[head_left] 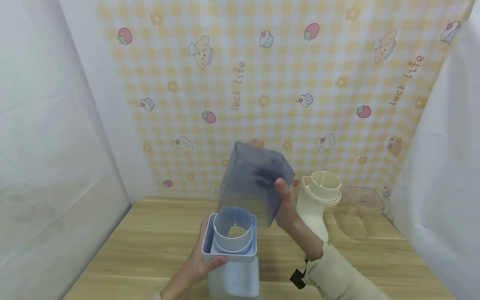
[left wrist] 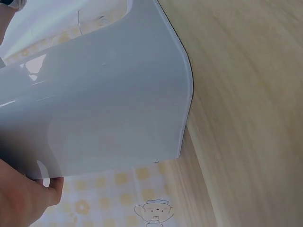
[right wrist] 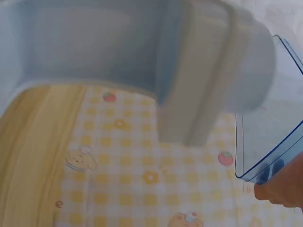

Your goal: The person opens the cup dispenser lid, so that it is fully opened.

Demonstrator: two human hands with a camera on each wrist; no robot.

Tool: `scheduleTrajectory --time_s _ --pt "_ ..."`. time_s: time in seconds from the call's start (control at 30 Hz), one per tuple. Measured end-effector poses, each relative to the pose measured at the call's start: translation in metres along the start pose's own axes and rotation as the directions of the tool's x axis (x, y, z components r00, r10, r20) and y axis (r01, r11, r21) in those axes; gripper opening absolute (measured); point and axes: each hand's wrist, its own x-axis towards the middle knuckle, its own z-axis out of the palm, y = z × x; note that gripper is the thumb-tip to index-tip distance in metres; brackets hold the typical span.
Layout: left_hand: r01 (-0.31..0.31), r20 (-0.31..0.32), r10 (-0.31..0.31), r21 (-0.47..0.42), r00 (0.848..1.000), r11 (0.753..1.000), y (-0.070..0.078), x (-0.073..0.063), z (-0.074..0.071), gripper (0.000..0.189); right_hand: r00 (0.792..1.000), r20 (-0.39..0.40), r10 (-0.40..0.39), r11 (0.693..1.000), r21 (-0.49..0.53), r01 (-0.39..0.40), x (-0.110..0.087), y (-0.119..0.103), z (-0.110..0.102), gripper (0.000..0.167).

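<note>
My left hand (head_left: 202, 262) grips a light blue plastic dispenser base (head_left: 229, 257) with a square rim and a round collar, the thumb lying along its front. In the left wrist view the base's smooth curved body (left wrist: 113, 104) fills much of the frame, its lower edge near the table. My right hand (head_left: 288, 208) holds a clear bluish box-like container (head_left: 247, 179) by its wall, tilted just above and behind the collar. Fingers show through the container wall (right wrist: 270, 127) in the right wrist view. The container's lower edge overlaps the collar in the head view.
A cream-coloured dispenser base (head_left: 315, 210) with a round collar stands on the wooden table (head_left: 165, 237), right of my right hand. Behind it, at the right, is another clear container (head_left: 356, 216). A patterned yellow check cloth (head_left: 262, 83) hangs behind the table, with white sheets (head_left: 48, 146) at the sides.
</note>
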Motion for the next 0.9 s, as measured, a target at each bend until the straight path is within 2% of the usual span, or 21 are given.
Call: scheduleTrajectory --time_s 0.07,0.13,0.2,0.3,0.37,0.5,0.67,0.7,0.9 --pt "-0.021 0.002 0.021 0.005 1.000 1.000 0.001 0.002 -0.001 0.095 0.999 0.022 -0.023 0.999 0.039 0.023 0.012 -0.002 -0.005 0.063" --pt "-0.035 0.007 0.035 0.009 0.999 0.999 0.001 0.003 -0.003 0.094 0.998 0.041 -0.052 0.999 0.015 0.052 0.021 0.001 -0.012 0.065" --pt "-0.042 0.014 0.042 0.008 0.999 0.999 0.002 0.004 -0.004 0.094 0.996 0.056 -0.071 0.997 -0.037 0.073 0.028 0.008 -0.020 0.069" --pt "-0.028 0.019 0.027 0.007 0.999 1.000 0.003 0.003 -0.006 0.095 0.996 0.069 -0.064 0.980 -0.185 0.076 0.032 0.025 -0.033 0.080" --pt "-0.002 0.021 0.002 0.005 1.000 1.000 0.003 0.002 -0.007 0.096 0.997 0.068 -0.027 0.955 -0.294 0.046 0.033 0.039 -0.043 0.095" --pt "0.029 0.015 -0.029 0.002 0.999 1.000 0.002 -0.001 -0.007 0.096 0.995 0.076 0.059 0.879 -0.477 -0.016 0.030 0.070 -0.062 0.118" --pt "0.023 0.007 -0.023 -0.010 1.000 1.000 0.000 -0.003 -0.004 0.097 0.991 0.089 0.102 0.822 -0.568 -0.034 0.011 0.110 -0.083 0.111" --pt "0.018 0.007 -0.018 -0.013 1.000 1.000 0.001 -0.004 -0.003 0.097 0.990 0.091 0.111 0.819 -0.573 -0.039 0.007 0.118 -0.086 0.110" --pt "-0.015 0.004 0.016 -0.023 1.000 1.000 0.000 -0.003 0.000 0.096 0.975 0.129 0.182 0.766 -0.640 -0.058 -0.005 0.145 -0.098 0.107"
